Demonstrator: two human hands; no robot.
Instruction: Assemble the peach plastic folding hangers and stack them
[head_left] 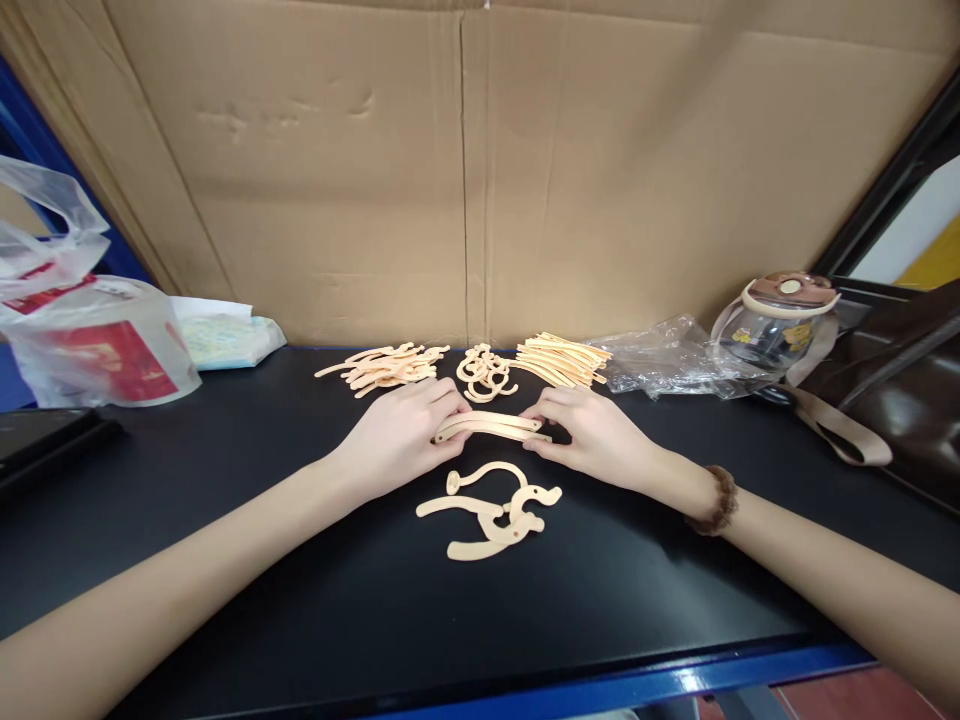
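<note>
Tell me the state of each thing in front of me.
Curved cream strips: held side by side
Left hand: gripping strips' left ends
Right hand: gripping strips' right ends
Near curved pieces: overlapping; whether joined, cannot tell
Left parts pile: heaped
Middle parts pile: heaped
Right parts pile: heaped
Clear plastic wrap: crumpled
Drinking bottle: lid on
Plastic carrier bag: upright
Brown hair tie: worn around right wrist

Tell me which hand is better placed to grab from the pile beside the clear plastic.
Probably the right hand: it is nearer that strip pile than the left hand. Both hold curved strips, so the right must first let go.
</note>
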